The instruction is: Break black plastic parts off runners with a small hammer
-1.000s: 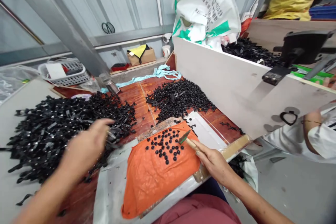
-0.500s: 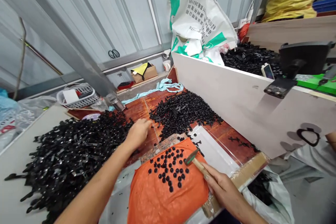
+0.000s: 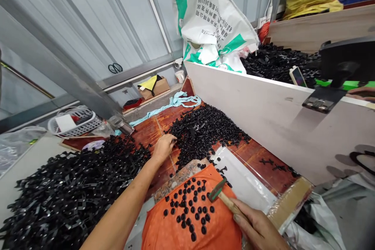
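My left hand (image 3: 164, 149) is at the left edge of a pile of small black parts (image 3: 205, 129) on the red-brown table. Its fingers are pinched together around a small dark piece. My right hand (image 3: 254, 220) grips the wooden handle of a small hammer (image 3: 224, 199), whose green head hangs over the orange cloth (image 3: 175, 230). Several round black pieces (image 3: 191, 203) lie scattered on that cloth, near the hammer head. A larger heap of black strap-like parts (image 3: 79, 187) spreads to the left of my left forearm.
A white board (image 3: 249, 101) stands upright along the right, with a black clamp (image 3: 325, 99) on it. At the back are a basket (image 3: 74, 123), a glass jar (image 3: 120, 125), a small box (image 3: 156, 87) and a printed sack (image 3: 213, 19).
My left hand has moved right, up against the edge of the small-parts pile, and its fingers now pinch a dark piece. The hammer stays in my right hand. The camera view has shifted slightly.
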`<state>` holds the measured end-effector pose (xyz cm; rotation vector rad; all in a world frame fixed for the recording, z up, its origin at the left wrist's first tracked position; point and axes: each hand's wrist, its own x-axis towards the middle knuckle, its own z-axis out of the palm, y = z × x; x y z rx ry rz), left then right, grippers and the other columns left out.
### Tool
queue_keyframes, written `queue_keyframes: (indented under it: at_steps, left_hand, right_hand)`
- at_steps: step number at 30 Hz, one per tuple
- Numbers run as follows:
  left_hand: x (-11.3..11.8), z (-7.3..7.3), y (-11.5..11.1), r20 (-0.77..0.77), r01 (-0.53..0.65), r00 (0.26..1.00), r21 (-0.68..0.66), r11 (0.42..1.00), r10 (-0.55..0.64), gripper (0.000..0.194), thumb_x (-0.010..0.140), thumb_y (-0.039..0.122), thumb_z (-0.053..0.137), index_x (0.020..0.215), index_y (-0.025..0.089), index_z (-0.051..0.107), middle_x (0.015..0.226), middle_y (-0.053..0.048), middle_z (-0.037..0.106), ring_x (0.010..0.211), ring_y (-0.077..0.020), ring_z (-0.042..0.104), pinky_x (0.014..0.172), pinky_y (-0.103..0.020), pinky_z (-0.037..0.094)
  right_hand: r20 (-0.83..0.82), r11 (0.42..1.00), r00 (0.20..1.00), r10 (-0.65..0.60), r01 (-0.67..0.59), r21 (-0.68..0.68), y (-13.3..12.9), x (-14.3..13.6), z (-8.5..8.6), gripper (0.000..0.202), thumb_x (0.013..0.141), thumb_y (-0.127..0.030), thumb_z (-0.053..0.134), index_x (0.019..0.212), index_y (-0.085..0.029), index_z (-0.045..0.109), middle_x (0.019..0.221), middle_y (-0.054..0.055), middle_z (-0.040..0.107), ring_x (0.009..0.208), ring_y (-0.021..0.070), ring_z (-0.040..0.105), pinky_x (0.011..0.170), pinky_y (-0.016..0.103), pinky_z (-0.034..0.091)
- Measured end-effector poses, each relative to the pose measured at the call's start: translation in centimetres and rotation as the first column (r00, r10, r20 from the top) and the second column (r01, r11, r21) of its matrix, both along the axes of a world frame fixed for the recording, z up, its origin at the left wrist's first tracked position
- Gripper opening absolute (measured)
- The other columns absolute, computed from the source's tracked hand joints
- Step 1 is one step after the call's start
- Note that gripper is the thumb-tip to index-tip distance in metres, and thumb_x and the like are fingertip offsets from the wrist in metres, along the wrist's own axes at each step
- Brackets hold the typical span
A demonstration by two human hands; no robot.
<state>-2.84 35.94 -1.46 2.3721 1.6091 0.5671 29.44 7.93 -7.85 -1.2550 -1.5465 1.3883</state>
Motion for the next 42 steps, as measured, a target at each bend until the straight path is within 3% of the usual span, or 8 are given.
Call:
queue_keyframes:
  at_steps: [4, 8, 15, 19, 25, 30, 36, 42]
  left_hand:
    - [0.3, 1.1, -0.2, 0.301, -0.167, 0.934, -0.114, 0.979, 0.194, 0.024, 0.084, 0.04, 0.06, 0.069, 0.021, 0.059, 0.067, -0.001, 0.061, 0.069, -0.0191, 0.057, 0.073, -0.031, 0.045]
    - [1.3, 3.2, -3.1, 0.554, -0.119, 0.79, -0.285, 0.951, 0.265, 0.037, 0.075, 0.055, 0.063, 0.068, 0.02, 0.053, 0.063, 0.002, 0.056, 0.059, -0.0143, 0.054, 0.063, -0.027, 0.045]
    - [-0.7, 6.6, -15.3, 0.636, 0.027, 0.637, -0.582, 0.812, 0.435, 0.03, 0.075, 0.045, 0.069, 0.089, 0.019, 0.064, 0.07, 0.001, 0.058, 0.058, -0.012, 0.051, 0.055, -0.022, 0.039]
    - [-3.4, 7.4, -21.9, 0.567, -0.025, 0.723, -0.551, 0.834, 0.396, 0.031, 0.086, 0.049, 0.06, 0.079, 0.019, 0.062, 0.076, 0.001, 0.056, 0.069, -0.0131, 0.048, 0.063, -0.022, 0.038]
    - [-4.8, 4.5, -27.6, 0.128, -0.067, 0.98, -0.508, 0.859, 0.152, 0.038, 0.095, 0.047, 0.049, 0.07, 0.02, 0.058, 0.072, -0.001, 0.06, 0.074, -0.0184, 0.053, 0.072, -0.03, 0.039]
    - [-4.1, 1.6, -29.8, -0.324, -0.18, 0.941, -0.25, 0.951, 0.093, 0.025, 0.097, 0.034, 0.051, 0.083, 0.024, 0.07, 0.087, -0.006, 0.071, 0.09, -0.0257, 0.059, 0.092, -0.043, 0.038]
    - [-3.4, 0.3, -32.0, -0.327, -0.21, 0.935, -0.19, 0.959, 0.139, 0.017, 0.094, 0.029, 0.055, 0.084, 0.023, 0.068, 0.093, -0.006, 0.07, 0.094, -0.0269, 0.062, 0.107, -0.056, 0.031]
    - [-4.4, 0.1, -31.9, -0.127, -0.254, 0.964, -0.203, 0.946, 0.232, 0.019, 0.096, 0.025, 0.045, 0.086, 0.023, 0.061, 0.091, -0.005, 0.071, 0.091, -0.0243, 0.064, 0.106, -0.05, 0.039]
  right_hand:
    - [-0.022, 1.0, 1.0, -0.007, 0.007, -0.014, 0.0, -0.1, 0.6, 0.053, 0.102, -0.049, 0.048, 0.15, -0.028, 0.053, 0.144, 0.002, 0.063, 0.136, 0.0299, 0.054, 0.116, 0.039, 0.038]
    - [-0.025, 1.0, 0.999, -0.024, 0.024, -0.013, -0.2, -0.3, 0.3, 0.055, 0.101, -0.052, 0.048, 0.149, -0.024, 0.056, 0.144, 0.005, 0.063, 0.137, 0.0302, 0.053, 0.118, 0.039, 0.035]
    - [-0.011, 0.998, 0.998, -0.058, 0.057, -0.037, -0.4, -0.1, -0.4, 0.059, 0.099, -0.052, 0.052, 0.149, -0.022, 0.055, 0.148, 0.005, 0.06, 0.139, 0.0298, 0.051, 0.12, 0.039, 0.033]
    - [0.034, 0.999, 0.998, -0.045, 0.046, -0.026, -0.3, -0.1, 1.0, 0.059, 0.099, -0.052, 0.052, 0.149, -0.022, 0.055, 0.143, 0.004, 0.064, 0.135, 0.0304, 0.055, 0.118, 0.04, 0.037]
    - [0.089, 0.995, 0.991, -0.095, 0.095, 0.004, -0.3, -0.2, 1.5, 0.056, 0.095, -0.055, 0.057, 0.139, -0.021, 0.065, 0.1, 0.005, 0.078, 0.103, 0.0285, 0.069, 0.095, 0.034, 0.055]
    - [0.132, 0.996, 0.988, -0.085, 0.088, -0.019, -0.3, -0.3, 1.7, 0.061, 0.096, -0.06, 0.053, 0.138, -0.017, 0.063, 0.06, -0.003, 0.057, 0.066, 0.0203, 0.06, 0.066, 0.027, 0.054]
    - [0.141, 0.996, 0.987, -0.081, 0.085, -0.026, -0.3, -0.4, 1.7, 0.061, 0.095, -0.063, 0.053, 0.134, -0.017, 0.064, 0.055, -0.005, 0.049, 0.057, 0.0168, 0.048, 0.056, 0.025, 0.046]
    - [0.136, 0.995, 0.987, -0.091, 0.097, -0.038, -0.4, -0.3, 1.4, 0.057, 0.096, -0.057, 0.055, 0.139, -0.02, 0.061, 0.056, -0.005, 0.047, 0.054, 0.0153, 0.046, 0.05, 0.022, 0.042]
